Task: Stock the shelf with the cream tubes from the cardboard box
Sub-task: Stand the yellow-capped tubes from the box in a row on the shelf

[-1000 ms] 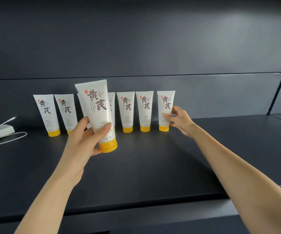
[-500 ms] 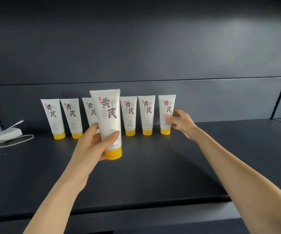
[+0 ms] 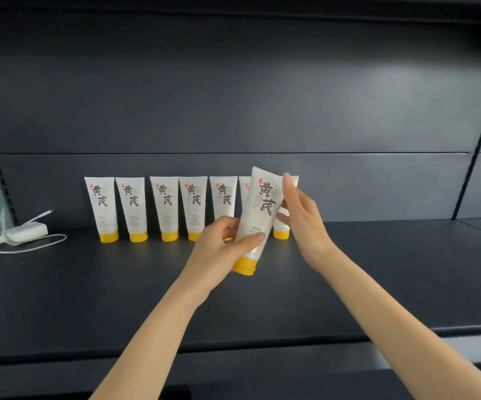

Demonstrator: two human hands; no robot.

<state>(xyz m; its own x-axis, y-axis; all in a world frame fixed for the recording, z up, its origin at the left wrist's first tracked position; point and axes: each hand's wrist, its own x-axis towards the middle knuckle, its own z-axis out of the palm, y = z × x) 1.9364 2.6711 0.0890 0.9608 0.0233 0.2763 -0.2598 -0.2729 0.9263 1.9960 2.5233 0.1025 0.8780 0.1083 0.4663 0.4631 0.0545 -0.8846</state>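
Held tube: A white cream tube (image 3: 258, 215) with a yellow cap (image 3: 243, 267) hangs over the shelf (image 3: 377, 269), tilted with its cap down and to the left and its crimped top to the upper right, in front of the right end of the row.
Left hand: The left hand (image 3: 222, 249) grips the tube's lower part, fingers curled behind it and thumb clamped across the front, just above the cap.
Right hand: The right hand (image 3: 300, 209) lies against the tube's upper right edge, fingers stretched out and slightly spread, the forefinger pointing up past the crimp.
Row of tubes: Seven matching tubes (image 3: 164, 209) stand upright on their caps along the far edge, close to the back panel (image 3: 233, 111), with narrow gaps between them. The two on the right are partly hidden, and the last one (image 3: 281, 232) shows mainly its cap.
Open room: Bare board runs from the last tube to the slanting upright (image 3: 476, 157) at right, and a broad dark strip lies between the row and the near front edge (image 3: 233, 343).
Left end: A white adapter (image 3: 24, 233) lies well left of the first tube, its cable (image 3: 46, 246) looping toward the near side.
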